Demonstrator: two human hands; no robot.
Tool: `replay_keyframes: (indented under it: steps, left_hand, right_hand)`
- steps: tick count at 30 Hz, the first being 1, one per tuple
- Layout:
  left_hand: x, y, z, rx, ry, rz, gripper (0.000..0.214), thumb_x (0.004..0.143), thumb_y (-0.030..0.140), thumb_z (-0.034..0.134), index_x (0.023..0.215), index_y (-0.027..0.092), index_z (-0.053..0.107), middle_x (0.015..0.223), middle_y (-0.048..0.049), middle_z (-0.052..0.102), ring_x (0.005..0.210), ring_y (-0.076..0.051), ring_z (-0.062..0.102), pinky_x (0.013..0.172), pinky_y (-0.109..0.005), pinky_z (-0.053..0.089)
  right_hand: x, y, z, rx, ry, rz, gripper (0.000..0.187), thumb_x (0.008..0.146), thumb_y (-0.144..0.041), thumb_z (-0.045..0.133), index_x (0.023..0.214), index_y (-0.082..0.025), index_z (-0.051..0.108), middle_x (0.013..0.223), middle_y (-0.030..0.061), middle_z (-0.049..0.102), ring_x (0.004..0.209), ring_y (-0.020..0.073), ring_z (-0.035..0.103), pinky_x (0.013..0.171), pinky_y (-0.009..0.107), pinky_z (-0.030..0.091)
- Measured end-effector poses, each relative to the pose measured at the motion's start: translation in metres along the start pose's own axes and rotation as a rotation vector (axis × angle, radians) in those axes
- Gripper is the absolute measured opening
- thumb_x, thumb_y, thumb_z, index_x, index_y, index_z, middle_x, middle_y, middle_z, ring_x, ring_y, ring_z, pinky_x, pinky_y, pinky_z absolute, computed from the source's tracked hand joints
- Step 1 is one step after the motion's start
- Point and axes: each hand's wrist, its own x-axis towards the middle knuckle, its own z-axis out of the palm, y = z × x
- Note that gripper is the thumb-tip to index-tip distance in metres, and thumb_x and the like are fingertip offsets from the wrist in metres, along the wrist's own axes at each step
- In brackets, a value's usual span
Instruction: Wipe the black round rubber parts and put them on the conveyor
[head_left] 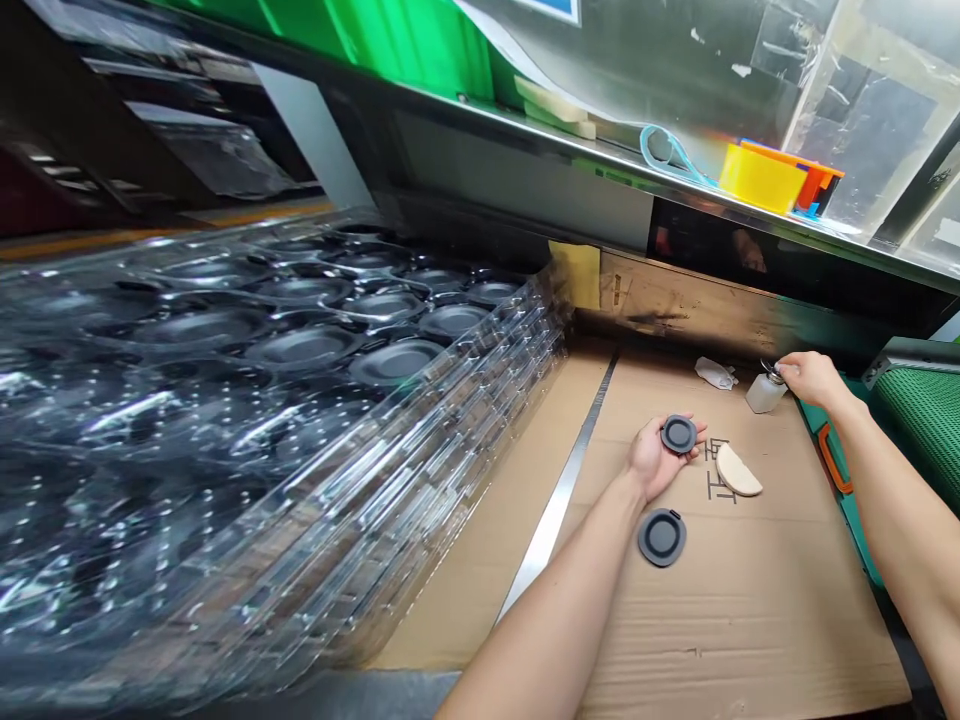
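cardboard-topped bench [750, 620]: left hand [651, 462] holds a dark disc [679, 434] in half-curled fingers; right hand [817, 378], at its two o'clock, pinches the top of a small bottle [765, 396]. second disc [663, 538] lies unheld at six o'clock, clear trays [480, 400] of similar discs [399, 362] at nine (finished or not, i cannot tell).

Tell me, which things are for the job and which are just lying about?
Probably for the job:
dark disc, in the left grip
white bottle, at the right grip
second disc, on the cardboard
perhaps the cream half-circle

Probably lying about:
yellow bin, on the shelf
blue loop, beside it
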Motion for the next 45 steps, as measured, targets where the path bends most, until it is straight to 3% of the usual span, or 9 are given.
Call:
replay_keyframes:
  steps: [2, 4, 7, 9, 12, 23, 45]
  left_hand:
    - [0.002, -0.001, -0.001, -0.010, -0.002, 0.000, 0.035, 0.096, 0.032, 0.042, 0.112, 0.009, 0.063, 0.112, -0.0264, 0.071, 0.086, -0.028, 0.071, 0.066, -0.034, 0.050]
    - [0.003, -0.001, -0.003, -0.017, -0.013, -0.007, 0.035, 0.098, 0.034, 0.041, 0.109, 0.010, 0.064, 0.113, -0.0253, 0.071, 0.085, -0.027, 0.071, 0.065, -0.034, 0.050]
    - [0.003, -0.001, -0.003, -0.035, -0.010, 0.011, 0.037, 0.101, 0.034, 0.038, 0.104, 0.010, 0.067, 0.108, -0.0204, 0.072, 0.088, -0.026, 0.070, 0.071, -0.035, 0.053]
    - [0.003, -0.002, -0.002, -0.044, 0.006, 0.029, 0.040, 0.102, 0.032, 0.035, 0.101, 0.010, 0.068, 0.102, -0.0168, 0.073, 0.093, -0.025, 0.070, 0.080, -0.037, 0.055]
    - [0.002, -0.005, 0.001, -0.040, -0.010, 0.055, 0.038, 0.103, 0.028, 0.036, 0.099, 0.011, 0.070, 0.098, -0.0134, 0.074, 0.099, -0.024, 0.070, 0.090, -0.038, 0.055]
    - [0.005, -0.012, -0.002, -0.047, -0.021, 0.118, 0.026, 0.098, 0.023, 0.048, 0.082, 0.014, 0.066, 0.093, -0.0108, 0.073, 0.101, -0.022, 0.069, 0.100, -0.036, 0.052]
    - [0.009, -0.015, -0.007, -0.009, 0.033, 0.130, 0.019, 0.095, 0.025, 0.055, 0.083, 0.014, 0.065, 0.087, -0.0075, 0.072, 0.094, -0.021, 0.069, 0.093, -0.033, 0.053]
  right_hand:
    - [-0.027, -0.024, 0.011, 0.190, 0.154, -0.067, 0.033, 0.095, -0.036, 0.055, 0.111, -0.017, 0.076, 0.106, 0.0103, 0.076, 0.096, 0.0222, 0.068, 0.082, 0.029, 0.049]
    - [-0.060, -0.054, 0.035, 0.367, 0.106, -0.153, 0.035, 0.097, -0.044, 0.053, 0.108, -0.018, 0.075, 0.103, 0.0086, 0.076, 0.091, 0.0205, 0.068, 0.079, 0.028, 0.050]
    - [-0.102, -0.094, 0.084, 0.490, 0.049, -0.240, 0.027, 0.096, -0.036, 0.054, 0.105, -0.019, 0.073, 0.100, 0.0072, 0.072, 0.092, 0.0194, 0.066, 0.084, 0.028, 0.049]
    - [-0.114, -0.110, 0.110, 0.465, 0.058, -0.274, 0.023, 0.095, -0.031, 0.054, 0.104, -0.019, 0.072, 0.098, 0.0076, 0.069, 0.093, 0.0199, 0.063, 0.086, 0.030, 0.049]
    - [-0.112, -0.117, 0.128, 0.409, 0.072, -0.306, 0.022, 0.096, -0.026, 0.051, 0.104, -0.019, 0.071, 0.099, 0.0084, 0.065, 0.095, 0.0208, 0.060, 0.090, 0.031, 0.047]
    - [-0.110, -0.124, 0.130, 0.344, 0.070, -0.310, 0.024, 0.099, -0.024, 0.043, 0.101, -0.019, 0.066, 0.101, 0.0102, 0.065, 0.099, 0.0232, 0.057, 0.094, 0.034, 0.045]
    - [-0.104, -0.127, 0.117, 0.177, -0.011, -0.324, 0.022, 0.098, -0.022, 0.046, 0.094, -0.019, 0.067, 0.097, 0.0096, 0.066, 0.095, 0.0233, 0.057, 0.088, 0.033, 0.044]
